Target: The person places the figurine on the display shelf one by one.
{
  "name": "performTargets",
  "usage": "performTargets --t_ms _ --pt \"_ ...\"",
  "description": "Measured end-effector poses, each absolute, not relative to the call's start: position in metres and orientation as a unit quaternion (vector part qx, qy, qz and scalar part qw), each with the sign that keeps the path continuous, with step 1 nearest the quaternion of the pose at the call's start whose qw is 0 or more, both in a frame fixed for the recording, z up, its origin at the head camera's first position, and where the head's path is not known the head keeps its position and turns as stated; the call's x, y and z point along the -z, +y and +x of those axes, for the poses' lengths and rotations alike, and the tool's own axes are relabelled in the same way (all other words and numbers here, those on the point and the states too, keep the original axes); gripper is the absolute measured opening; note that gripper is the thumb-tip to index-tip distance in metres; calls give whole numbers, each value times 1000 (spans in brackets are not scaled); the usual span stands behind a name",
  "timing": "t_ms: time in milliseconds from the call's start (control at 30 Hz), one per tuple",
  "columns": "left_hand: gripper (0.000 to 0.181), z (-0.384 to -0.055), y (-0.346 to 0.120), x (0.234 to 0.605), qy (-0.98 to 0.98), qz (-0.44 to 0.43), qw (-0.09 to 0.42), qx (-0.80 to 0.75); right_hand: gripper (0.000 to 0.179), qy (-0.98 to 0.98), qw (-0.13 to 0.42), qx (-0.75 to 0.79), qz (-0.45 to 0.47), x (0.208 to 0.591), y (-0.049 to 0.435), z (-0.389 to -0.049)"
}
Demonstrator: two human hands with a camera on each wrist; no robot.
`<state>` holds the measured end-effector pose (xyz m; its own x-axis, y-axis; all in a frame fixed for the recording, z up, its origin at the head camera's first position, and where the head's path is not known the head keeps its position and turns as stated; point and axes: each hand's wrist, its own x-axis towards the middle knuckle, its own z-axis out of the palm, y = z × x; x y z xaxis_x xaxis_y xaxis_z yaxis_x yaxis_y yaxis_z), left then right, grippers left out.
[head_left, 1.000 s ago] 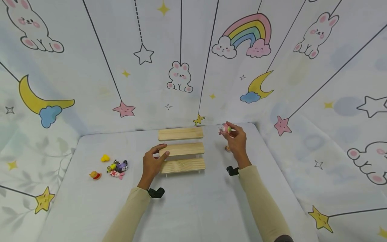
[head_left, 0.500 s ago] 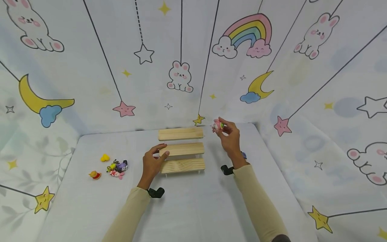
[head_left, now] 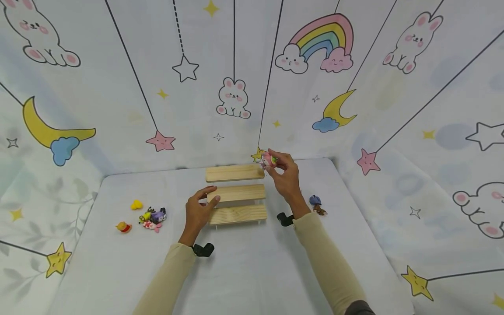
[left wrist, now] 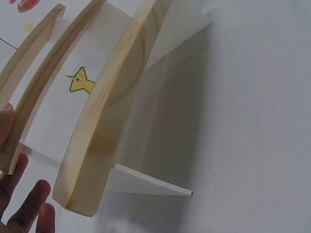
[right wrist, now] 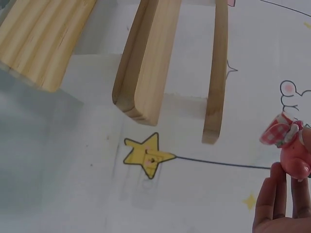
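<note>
A three-step wooden display shelf stands at the table's back middle, with a top plank [head_left: 235, 173], a middle plank [head_left: 241, 193] and a bottom plank [head_left: 238, 215]. My left hand [head_left: 198, 213] grips the middle plank's left end; the left wrist view shows the thumb on one face and fingers [left wrist: 35, 200] at the other. In my right hand [head_left: 286, 178] is a small pink figurine [head_left: 268, 160], pinched between thumb and fingers, beside the top plank's right end. In the right wrist view the pink figurine [right wrist: 294, 158] has a red-checked part and is clear of the planks.
Right of the shelf lie a blue figurine [head_left: 315, 200] and a brown one [head_left: 320, 211]. To the left are a yellow piece [head_left: 136, 205], a bear figurine in red [head_left: 124, 227] and a purple figurine [head_left: 159, 216] clustered with others. A patterned cloth wall [head_left: 197, 105] rises behind.
My right hand has carried the pink figurine leftward, from right of the shelf to the top plank's right end, uncovering the blue and brown figurines. The left hand has stayed on the middle plank.
</note>
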<state>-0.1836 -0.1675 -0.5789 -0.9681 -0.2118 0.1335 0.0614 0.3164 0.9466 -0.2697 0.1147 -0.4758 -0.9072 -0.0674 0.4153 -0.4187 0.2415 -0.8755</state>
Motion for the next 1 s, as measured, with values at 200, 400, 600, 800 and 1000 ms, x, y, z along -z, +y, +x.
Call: performTargets --t_ms 200,400,600,800,1000 --pt "40 -184 -168 580 -803 45 118 582 52 -763 140 -600 195 454 98 -255" --pt "41 -184 -168 579 -803 49 114 582 53 -763 126 -594 222 458 92 -260" --pt "41 -184 -168 579 -805 53 114 580 54 -776 93 -581 226 475 94 -275" --pt "40 -183 -167 577 -802 52 112 584 53 -785 82 -572 222 479 90 -276" --pt "43 -183 -168 577 -807 55 111 578 51 -783 84 -573 229 480 85 -276"
